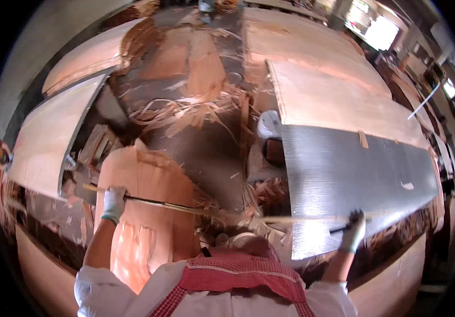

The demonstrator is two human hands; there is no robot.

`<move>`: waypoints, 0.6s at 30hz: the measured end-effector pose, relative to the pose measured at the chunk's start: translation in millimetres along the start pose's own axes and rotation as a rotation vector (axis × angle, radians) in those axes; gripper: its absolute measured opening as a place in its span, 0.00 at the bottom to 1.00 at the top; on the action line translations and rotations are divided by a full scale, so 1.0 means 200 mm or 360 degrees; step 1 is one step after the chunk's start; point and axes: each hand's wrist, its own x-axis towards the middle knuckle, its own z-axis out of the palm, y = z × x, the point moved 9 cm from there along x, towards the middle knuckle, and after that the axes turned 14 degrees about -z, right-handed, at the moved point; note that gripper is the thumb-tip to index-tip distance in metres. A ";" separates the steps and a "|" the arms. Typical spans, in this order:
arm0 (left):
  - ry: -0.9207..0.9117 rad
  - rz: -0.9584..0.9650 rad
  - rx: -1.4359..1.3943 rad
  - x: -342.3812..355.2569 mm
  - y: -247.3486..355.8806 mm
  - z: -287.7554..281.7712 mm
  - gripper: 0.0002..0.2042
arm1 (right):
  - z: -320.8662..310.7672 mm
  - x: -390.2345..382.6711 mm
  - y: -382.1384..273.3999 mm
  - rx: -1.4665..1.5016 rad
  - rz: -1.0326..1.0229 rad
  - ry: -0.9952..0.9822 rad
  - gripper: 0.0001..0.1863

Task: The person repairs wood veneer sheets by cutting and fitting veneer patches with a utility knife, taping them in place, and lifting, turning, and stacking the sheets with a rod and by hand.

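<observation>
My left hand [114, 203], in a white glove, is closed around a long thin strip [159, 203], pale with a dark section, lying crosswise over a curved wood veneer piece [137, 238]. The strip reaches rightward across the grey metal-topped surface [359, 169]. My right hand [353, 230], also gloved, is closed on a dark, slim object [338, 230] low on that metal surface, beside the strip's right part; what exactly this object is cannot be made out.
Veneer stacks [312, 42] stand at back right, a pale board [53, 127] at left. Veneer scraps [196, 116] litter the floor. A white bucket [267, 123] sits by the metal surface. People are at the left edge [1, 154] and far back [205, 10].
</observation>
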 end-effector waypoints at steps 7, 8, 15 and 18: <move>-0.0489 0.0338 0.0062 0.44 0.93 0.17 0.08 | 1.49 0.17 0.42 0.0161 0.0089 -0.0412 0.14; -0.0245 0.0446 -0.0114 0.57 1.07 0.12 0.08 | 1.62 0.23 0.54 0.0214 0.0156 -0.0480 0.13; 0.0057 0.0538 -0.0364 1.58 1.80 -0.06 0.07 | 2.24 0.56 1.54 0.0039 0.0677 -0.0231 0.12; -0.0054 0.0547 -0.0464 1.96 2.00 -0.06 0.10 | 2.38 0.64 1.69 -0.0006 0.0750 -0.0091 0.12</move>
